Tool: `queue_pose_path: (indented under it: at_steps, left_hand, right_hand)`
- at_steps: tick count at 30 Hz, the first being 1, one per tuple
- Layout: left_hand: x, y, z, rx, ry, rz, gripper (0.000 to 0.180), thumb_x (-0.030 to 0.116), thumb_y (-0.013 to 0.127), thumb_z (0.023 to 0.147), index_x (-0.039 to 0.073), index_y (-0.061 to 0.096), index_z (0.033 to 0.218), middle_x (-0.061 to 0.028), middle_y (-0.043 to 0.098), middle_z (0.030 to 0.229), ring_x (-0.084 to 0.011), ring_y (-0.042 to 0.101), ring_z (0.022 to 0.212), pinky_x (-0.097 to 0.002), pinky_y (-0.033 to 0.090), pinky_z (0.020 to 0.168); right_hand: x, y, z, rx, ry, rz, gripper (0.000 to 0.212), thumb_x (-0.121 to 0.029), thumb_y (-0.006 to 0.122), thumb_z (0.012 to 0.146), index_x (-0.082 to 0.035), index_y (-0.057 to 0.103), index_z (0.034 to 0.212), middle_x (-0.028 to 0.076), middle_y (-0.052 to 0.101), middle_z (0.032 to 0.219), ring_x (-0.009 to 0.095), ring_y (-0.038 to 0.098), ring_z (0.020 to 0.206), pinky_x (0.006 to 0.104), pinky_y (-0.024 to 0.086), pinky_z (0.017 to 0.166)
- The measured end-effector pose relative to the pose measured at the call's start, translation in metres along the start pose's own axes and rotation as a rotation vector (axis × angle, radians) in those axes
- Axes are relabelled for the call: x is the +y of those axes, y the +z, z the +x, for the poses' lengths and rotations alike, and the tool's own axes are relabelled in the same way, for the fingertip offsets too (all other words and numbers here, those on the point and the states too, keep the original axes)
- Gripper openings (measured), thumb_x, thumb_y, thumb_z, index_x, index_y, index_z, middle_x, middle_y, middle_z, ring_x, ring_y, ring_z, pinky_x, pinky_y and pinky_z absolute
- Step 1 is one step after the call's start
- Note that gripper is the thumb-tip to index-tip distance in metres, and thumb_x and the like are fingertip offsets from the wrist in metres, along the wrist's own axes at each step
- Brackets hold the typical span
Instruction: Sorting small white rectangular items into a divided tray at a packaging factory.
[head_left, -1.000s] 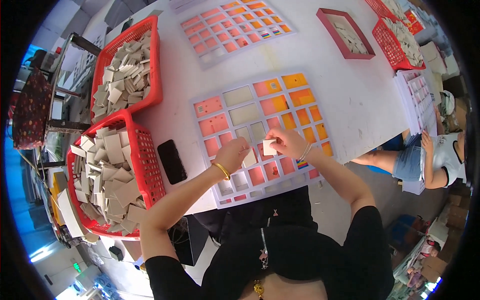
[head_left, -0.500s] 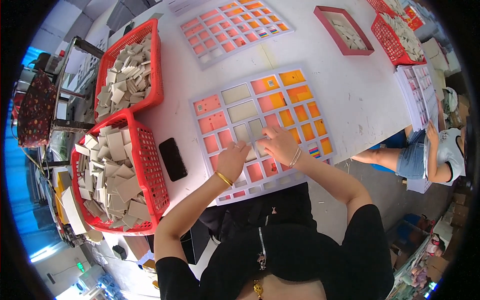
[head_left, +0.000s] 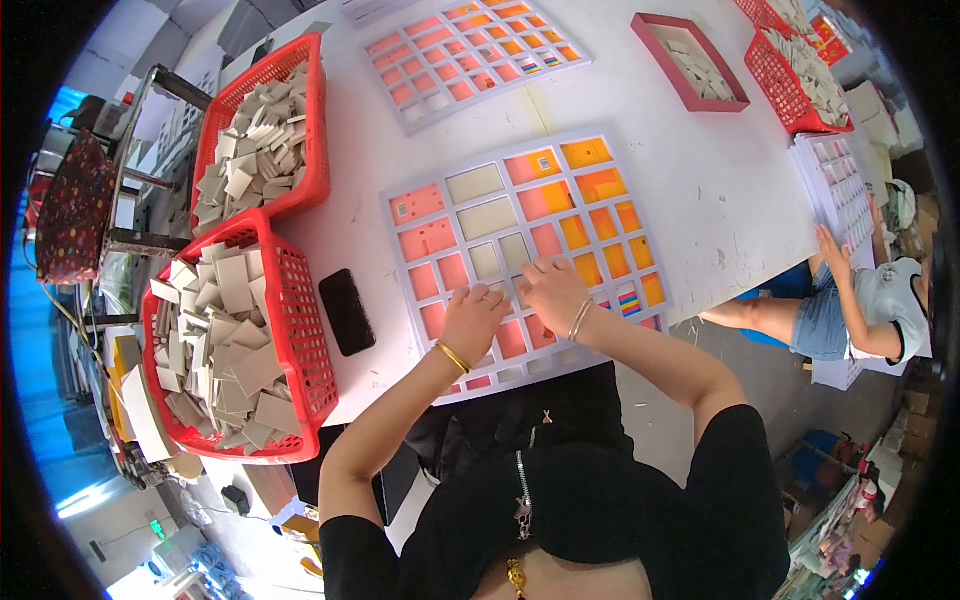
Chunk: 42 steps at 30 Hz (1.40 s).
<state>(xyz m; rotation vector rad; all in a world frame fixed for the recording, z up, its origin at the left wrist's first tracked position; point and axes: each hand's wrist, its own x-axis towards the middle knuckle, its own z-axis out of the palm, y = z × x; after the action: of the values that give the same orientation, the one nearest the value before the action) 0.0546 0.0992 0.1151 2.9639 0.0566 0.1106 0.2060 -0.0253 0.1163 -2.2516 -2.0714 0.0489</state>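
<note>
In front of me lies a white tray [head_left: 427, 190] divided into a grid of compartments. Pink and orange printed pieces show in many of them, and plain grey-beige cardboard pieces [head_left: 487, 219] fill several in the second column. My left hand [head_left: 474, 322], with a gold bangle at its wrist, rests low over the middle of the tray, fingers bent and close together. Just right of it, my right hand [head_left: 556, 298] reaches down into the same area, its fingers curled in. What either hand's fingertips hold is hidden beneath them.
Two red baskets [head_left: 318, 345] of cardboard pieces stand at the left, beside a black phone [head_left: 347, 312]. A second tray [head_left: 420, 118] lies farther back. A dark-red box [head_left: 690, 60] holds cardboard pieces. At the right, another person [head_left: 880, 310] sits by stacked trays [head_left: 835, 190].
My hands stay over nearly the same compartments, the right one shifting slightly down and the left turning a little. The other person's hand has moved up and left beside the stacked trays.
</note>
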Motion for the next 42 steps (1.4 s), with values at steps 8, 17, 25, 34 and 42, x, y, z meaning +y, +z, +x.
queue_pose_path:
  at_steps: [8, 17, 25, 34, 42]
  left_hand:
    - [-0.025, 0.011, -0.048, 0.653, -0.656, -0.294, 0.054, 0.01, 0.061, 0.074, 0.001, 0.045, 0.124, -0.0186, 0.048, 0.125, -0.0367, 0.041, 0.117, -0.0455, 0.028, 0.101]
    - [-0.016, 0.05, -0.092, 0.433, -0.929, -0.308, 0.06, 0.019, 0.069, 0.072, 0.004, 0.048, 0.125, -0.0181, 0.046, 0.117, -0.0323, 0.044, 0.109, -0.0427, 0.032, 0.096]
    - [0.038, 0.009, -0.027, 0.522, -0.7, -0.877, 0.061, 0.006, 0.066, 0.073, 0.001, 0.043, 0.129, -0.0157, 0.052, 0.114, -0.026, 0.053, 0.096, -0.037, 0.044, 0.084]
    - [0.097, -0.008, 0.092, 0.267, 0.055, -0.954, 0.065, 0.015, 0.063, 0.08, 0.01, 0.032, 0.137, -0.0145, 0.037, 0.137, -0.0251, 0.049, 0.114, -0.0332, 0.044, 0.087]
    - [0.034, -0.091, -0.017, 0.547, -0.295, -0.909, 0.045, -0.003, 0.061, 0.074, 0.006, 0.051, 0.116, -0.0123, 0.055, 0.113, -0.0242, 0.06, 0.092, -0.0337, 0.048, 0.077]
  right_hand:
    - [0.077, 0.0, -0.039, 0.521, 0.634, 0.129, 0.044, -0.022, 0.055, 0.082, 0.0, 0.05, 0.119, 0.018, 0.049, 0.122, 0.036, 0.046, 0.111, 0.049, 0.037, 0.09]
    - [0.117, 0.024, -0.089, 0.369, 1.053, 0.259, 0.041, -0.034, 0.059, 0.083, -0.004, 0.057, 0.11, 0.013, 0.056, 0.115, 0.03, 0.054, 0.103, 0.0436, 0.043, 0.084]
    - [0.201, 0.002, -0.171, 0.781, 1.105, 0.494, 0.04, -0.035, 0.046, 0.094, 0.0, 0.059, 0.107, 0.014, 0.063, 0.1, 0.024, 0.059, 0.094, 0.0344, 0.045, 0.081]
    - [0.456, -0.071, -0.353, 0.392, 1.375, -0.114, 0.068, -0.051, 0.04, 0.09, 0.004, 0.039, 0.13, 0.027, 0.04, 0.133, 0.037, 0.038, 0.125, 0.0397, 0.032, 0.103]
    - [0.322, -0.055, -0.105, 0.567, 0.667, 0.075, 0.052, -0.034, 0.058, 0.086, -0.002, 0.047, 0.126, 0.016, 0.052, 0.123, 0.027, 0.049, 0.116, 0.0374, 0.036, 0.099]
